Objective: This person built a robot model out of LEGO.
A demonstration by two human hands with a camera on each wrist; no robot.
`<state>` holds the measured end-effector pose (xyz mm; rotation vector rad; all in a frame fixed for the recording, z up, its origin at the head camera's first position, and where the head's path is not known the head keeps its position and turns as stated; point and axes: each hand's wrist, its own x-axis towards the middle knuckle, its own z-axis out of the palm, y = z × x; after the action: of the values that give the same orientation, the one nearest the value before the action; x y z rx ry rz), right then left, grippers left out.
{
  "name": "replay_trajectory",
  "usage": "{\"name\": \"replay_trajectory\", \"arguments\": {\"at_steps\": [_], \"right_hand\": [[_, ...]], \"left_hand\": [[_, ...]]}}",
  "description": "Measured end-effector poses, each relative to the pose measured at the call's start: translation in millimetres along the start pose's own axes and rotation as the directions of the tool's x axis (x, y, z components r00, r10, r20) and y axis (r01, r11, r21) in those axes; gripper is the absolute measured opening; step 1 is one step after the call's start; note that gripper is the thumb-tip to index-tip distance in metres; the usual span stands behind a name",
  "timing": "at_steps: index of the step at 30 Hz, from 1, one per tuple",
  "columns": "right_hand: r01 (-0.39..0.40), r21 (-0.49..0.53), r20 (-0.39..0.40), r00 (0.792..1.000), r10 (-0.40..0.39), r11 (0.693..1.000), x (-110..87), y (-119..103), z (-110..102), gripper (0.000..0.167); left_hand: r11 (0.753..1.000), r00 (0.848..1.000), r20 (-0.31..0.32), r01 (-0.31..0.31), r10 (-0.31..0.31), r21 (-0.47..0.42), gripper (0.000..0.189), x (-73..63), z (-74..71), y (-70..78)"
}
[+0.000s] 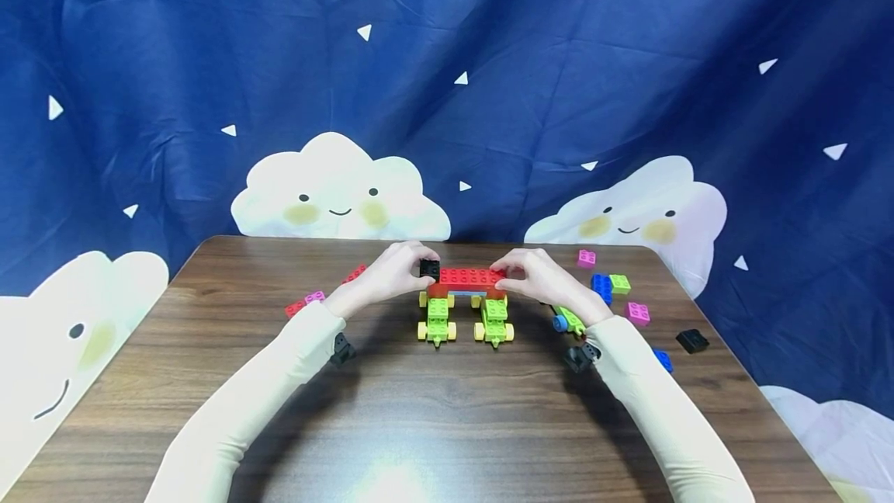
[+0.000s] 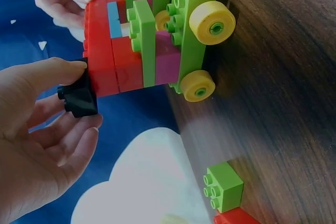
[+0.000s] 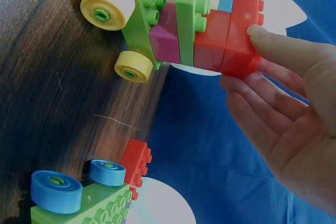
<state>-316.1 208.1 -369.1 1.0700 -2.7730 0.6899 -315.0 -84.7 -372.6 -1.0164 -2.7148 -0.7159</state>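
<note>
My left hand (image 1: 398, 272) pinches a black building brick (image 2: 83, 95) between thumb and fingers, at the left end of a long red brick (image 1: 468, 277). The black brick's edge meets the red one's top corner in the left wrist view. My right hand (image 1: 539, 276) grips the other end of that long red brick, thumb on the near side and fingers behind. Below it, shorter red bricks, a light blue piece (image 2: 113, 19) and purple bricks (image 3: 166, 34) sit stacked on two green wheeled bases (image 1: 438, 320) with yellow wheels, standing on the table.
Right of the model lies a green wheeled base (image 1: 571, 321) with blue wheels, partly behind my right wrist. Pink (image 1: 638, 312), blue (image 1: 601, 288), green (image 1: 619, 283) and black (image 1: 692, 341) bricks lie farther right. Red bricks (image 1: 295, 308) and a pink one lie left on the wooden table (image 1: 447, 402).
</note>
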Motion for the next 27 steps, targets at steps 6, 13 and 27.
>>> {"name": "replay_trajectory", "arguments": {"at_steps": [6, 13, 27], "right_hand": [[0.015, -0.015, -0.005, 1.0, -0.015, 1.0, -1.5, 2, 4, 0.028], [0.008, 0.0, -0.033, 0.999, -0.008, 1.0, -8.8, 3, -4, 0.029], [-0.161, -0.11, -0.192, 0.972, 0.138, 0.981, -69.3, 48, -56, 0.027]], "left_hand": [[1.0, 1.0, 0.014, -0.016, 0.016, -0.014, 0.035, -5.0, 2.1, -3.5], [0.999, 1.0, -0.005, -0.015, 0.015, -0.032, 0.036, -7.9, 4.4, -10.3], [0.997, 0.999, -0.017, 0.048, -0.049, -0.059, 0.037, -9.8, 3.0, -12.8]]}}
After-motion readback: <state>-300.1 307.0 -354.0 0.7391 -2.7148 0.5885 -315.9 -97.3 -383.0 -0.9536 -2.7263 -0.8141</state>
